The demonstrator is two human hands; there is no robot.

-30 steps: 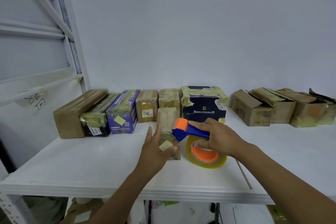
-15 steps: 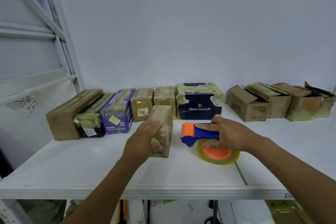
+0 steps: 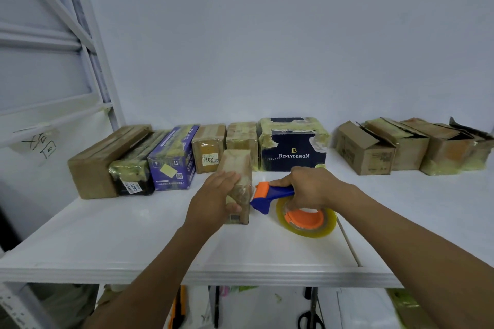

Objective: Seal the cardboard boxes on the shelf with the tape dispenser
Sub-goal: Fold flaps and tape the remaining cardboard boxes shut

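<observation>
White wall behind, white shelf [image 3: 107, 235] in front. At the back, near the middle, stands a navy box [image 3: 292, 155] printed BENLYDESIGN and patched with yellowed tape. Left of the navy box a row stands side by side: two brown boxes [image 3: 242, 139], a purple box [image 3: 173, 160], a dark box [image 3: 133, 168] labelled 3202 and a long box [image 3: 101, 160] at the far end. Right of the navy box, apart from it, stand several open boxes [image 3: 363, 149] with loose flaps.

Just in front of the navy box's left corner a small box [image 3: 238, 165] stands upright on the shelf. The left hand [image 3: 213, 197] grips it from the left, fingers close together and curled onto it, thumb lower on the near face. In front of the navy box the right hand [image 3: 310, 187] is wrapped round the blue handle of the dispenser [image 3: 270, 195], fingers together, forefinger lying along the handle. The dispenser's orange head sits against the small box's right edge. Whether its tape roll [image 3: 307, 224] rests on the shelf or hangs just above it I cannot tell.

A thin stick [image 3: 347, 240] lies on the shelf in front and right of the navy box. Far left of the navy box a white rack frame [image 3: 88, 48] rises.
</observation>
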